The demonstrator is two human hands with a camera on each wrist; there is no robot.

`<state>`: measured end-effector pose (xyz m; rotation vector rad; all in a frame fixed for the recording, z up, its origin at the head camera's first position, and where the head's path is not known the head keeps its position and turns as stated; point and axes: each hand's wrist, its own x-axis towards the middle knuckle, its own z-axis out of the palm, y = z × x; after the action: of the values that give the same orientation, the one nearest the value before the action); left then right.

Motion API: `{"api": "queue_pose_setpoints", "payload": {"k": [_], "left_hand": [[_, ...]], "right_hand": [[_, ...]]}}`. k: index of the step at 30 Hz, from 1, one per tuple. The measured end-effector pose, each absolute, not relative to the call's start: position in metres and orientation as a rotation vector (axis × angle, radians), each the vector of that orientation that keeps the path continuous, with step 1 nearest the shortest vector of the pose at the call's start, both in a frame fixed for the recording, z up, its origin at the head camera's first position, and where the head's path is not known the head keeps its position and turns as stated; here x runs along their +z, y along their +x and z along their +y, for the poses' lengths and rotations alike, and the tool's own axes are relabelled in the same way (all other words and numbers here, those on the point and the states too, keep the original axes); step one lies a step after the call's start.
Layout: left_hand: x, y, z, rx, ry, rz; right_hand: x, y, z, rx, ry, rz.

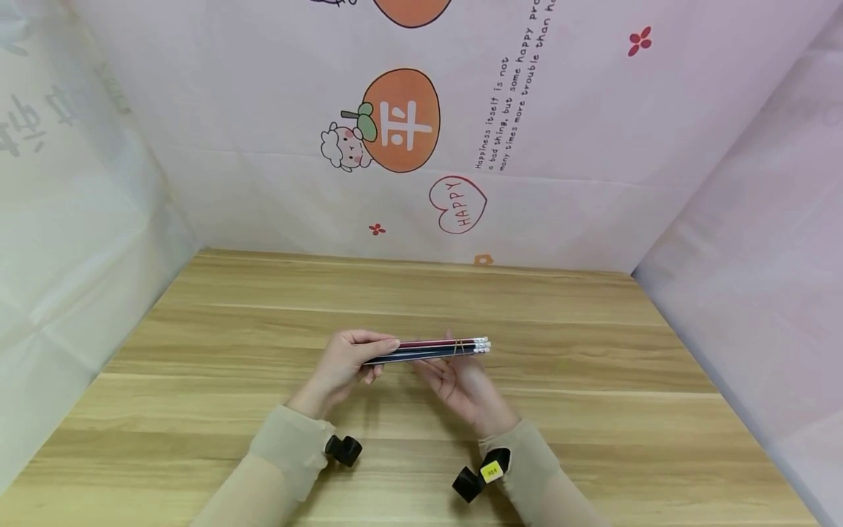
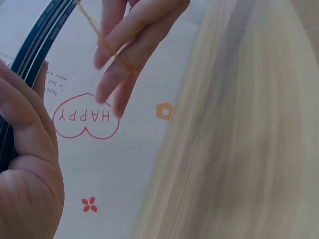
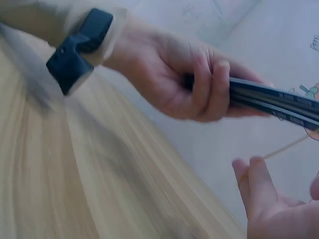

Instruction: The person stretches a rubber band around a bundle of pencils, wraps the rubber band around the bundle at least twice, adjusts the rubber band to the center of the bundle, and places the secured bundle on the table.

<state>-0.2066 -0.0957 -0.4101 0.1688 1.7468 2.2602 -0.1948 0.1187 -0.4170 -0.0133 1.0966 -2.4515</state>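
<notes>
A bundle of dark blue and red pencils (image 1: 428,350) with white erasers is held level above the table in the head view. My left hand (image 1: 340,366) grips it near its left end, fingers curled around the shafts. A thin tan rubber band (image 1: 459,347) circles the pencils near the eraser end. My right hand (image 1: 464,388) is under that end, palm up. In the left wrist view, the stretched rubber band (image 2: 92,22) runs from the pencils over extended fingers (image 2: 127,74) of the right hand. The right wrist view also shows the band pulled taut at those fingertips (image 3: 256,167).
A wood-grain table (image 1: 421,300) lies beneath both hands. Behind it hangs a white printed cloth (image 1: 276,197) with orange fruit, a heart and lettering; pale cloth walls close both sides. Each wrist wears a beige band with a small black camera (image 1: 345,450).
</notes>
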Motion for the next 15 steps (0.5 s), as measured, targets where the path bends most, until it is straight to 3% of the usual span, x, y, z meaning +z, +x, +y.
{"api": "queue_pose_setpoints", "payload": {"k": [15], "left_hand": [[-0.412, -0.207, -0.088, 2.380, -0.019, 1.586]], "right_hand": [[-0.417, -0.191, 0.108, -2.892, -0.023, 1.141]]}}
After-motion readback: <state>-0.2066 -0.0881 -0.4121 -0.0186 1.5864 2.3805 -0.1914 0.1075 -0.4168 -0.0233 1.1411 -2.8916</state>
